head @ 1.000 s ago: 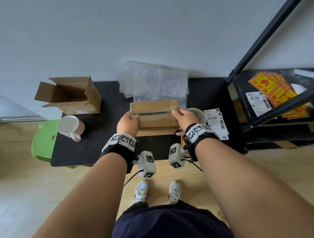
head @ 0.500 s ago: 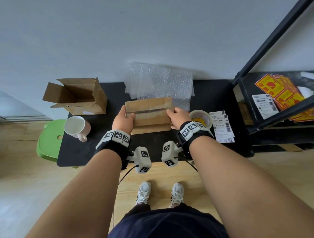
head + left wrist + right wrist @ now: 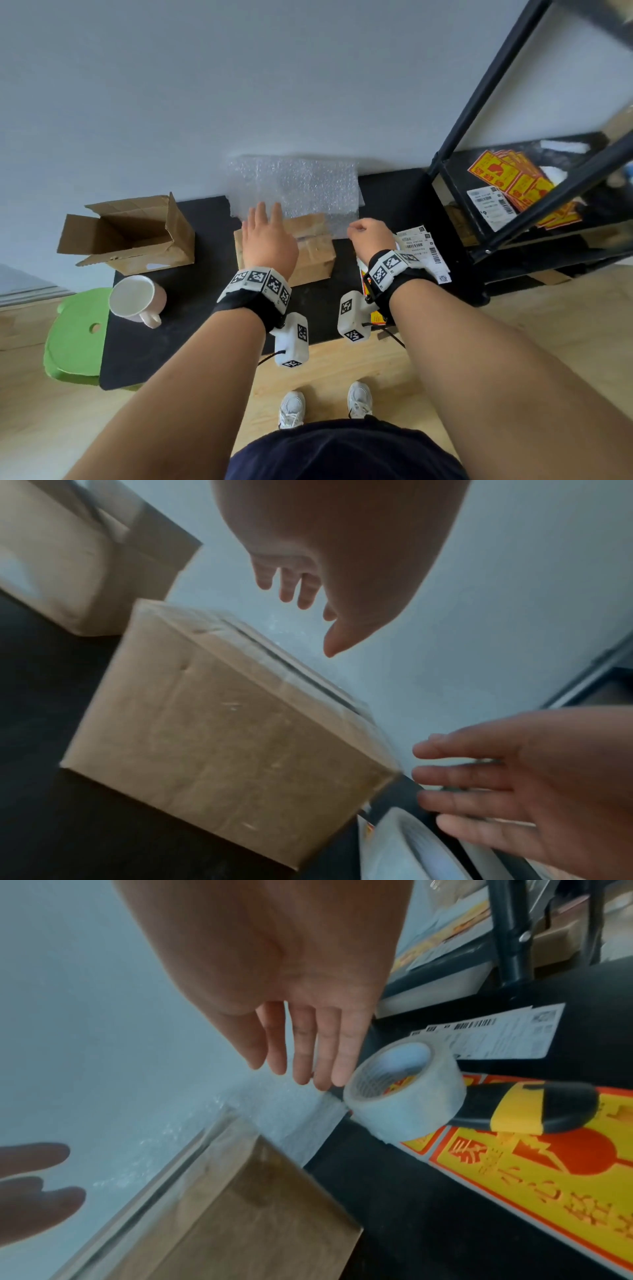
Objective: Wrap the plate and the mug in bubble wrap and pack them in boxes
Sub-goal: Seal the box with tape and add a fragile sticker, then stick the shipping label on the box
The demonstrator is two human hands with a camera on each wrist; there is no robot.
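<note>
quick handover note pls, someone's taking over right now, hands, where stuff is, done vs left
Left hand: open, over the closed brown cardboard box at the centre of the black table.
Right hand: open, empty, fingertips beside the clear tape roll.
Clear bubble wrap sheet lies behind the closed box. Pink mug stands bare at the table's left, by the open brown cardboard box.
Done: one box closed; contents not visible.
Left: probably tape it, then wrap and box the mug.
</note>
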